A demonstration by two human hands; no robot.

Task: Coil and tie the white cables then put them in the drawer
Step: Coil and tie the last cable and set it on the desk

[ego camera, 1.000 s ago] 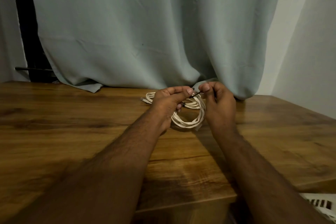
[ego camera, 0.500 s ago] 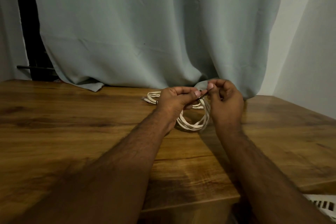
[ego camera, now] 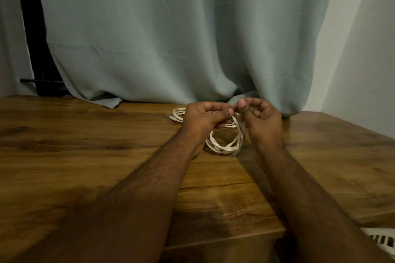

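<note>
Two hands work above one wooden table [ego camera: 85, 145]. The left hand [ego camera: 205, 118] has its fingers curled round one coiled white cable [ego camera: 226, 145], whose loop hangs down to the tabletop between the wrists. The right hand [ego camera: 261, 119] pinches thumb to forefinger at the coil's top; what it pinches cannot be told. A second white cable [ego camera: 176, 114] lies behind the left hand, near one grey-green curtain [ego camera: 171, 38].

table [ego camera: 85, 134]: glossy grained wood | curtain [ego camera: 171, 38]: matt cloth | cable [ego camera: 222, 147]: smooth plastic
</note>
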